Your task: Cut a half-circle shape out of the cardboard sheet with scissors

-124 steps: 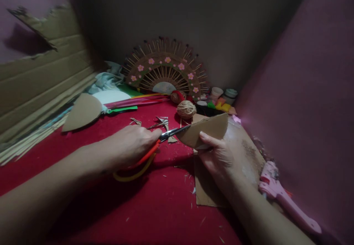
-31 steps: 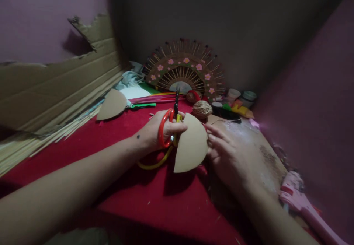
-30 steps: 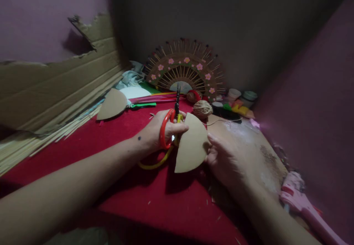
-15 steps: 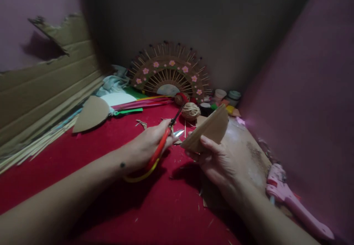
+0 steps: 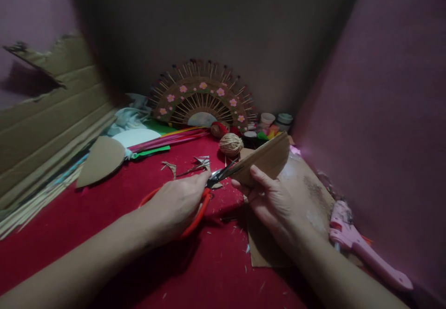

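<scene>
"Where is the cardboard piece (image 5: 271,159)?"

"Right of the frame's centre, held up over the red counter (image 5: 223,272). The right hand (image 5: 273,200) grasps its lower edge, thumb on the near face."

"And the left hand (image 5: 177,202)?"

"Clenched around the handles of the scissors (image 5: 213,180), just left of centre. From that hand the cardboard lies up and to the right; the right hand is nearer to it."

"Which way do they point?"

"The blades aim up and right at the cardboard's lower-left end; whether they touch, I can't tell. The cardboard's long axis slopes similarly, lower left to upper right."
</scene>
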Demonstrator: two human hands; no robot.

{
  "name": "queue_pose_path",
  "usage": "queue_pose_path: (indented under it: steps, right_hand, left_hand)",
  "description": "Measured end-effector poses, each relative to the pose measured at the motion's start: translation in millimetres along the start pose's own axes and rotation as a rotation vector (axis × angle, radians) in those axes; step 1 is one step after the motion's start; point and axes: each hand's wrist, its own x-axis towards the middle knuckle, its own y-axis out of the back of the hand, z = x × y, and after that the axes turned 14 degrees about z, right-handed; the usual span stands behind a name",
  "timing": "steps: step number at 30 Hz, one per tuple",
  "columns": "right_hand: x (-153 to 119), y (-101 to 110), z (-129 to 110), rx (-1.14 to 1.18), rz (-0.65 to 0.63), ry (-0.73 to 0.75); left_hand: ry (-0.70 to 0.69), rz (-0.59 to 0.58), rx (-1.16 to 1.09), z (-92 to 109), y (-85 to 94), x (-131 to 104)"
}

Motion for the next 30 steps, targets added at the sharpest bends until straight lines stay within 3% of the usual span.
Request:
queue_pose_path:
  steps: [18,30]
  right_hand:
    - [1.3,1.5,4.8,-0.014,-0.019,-0.03]
    - [1.0,3.0,7.6,-0.038,0.015,-0.02]
  left_hand:
    - [-0.08,-0.099,0.328,-1.0,-2.9,-0.5]
    - [-0.104,-0.185,0.422,10.5,5.8,1.8]
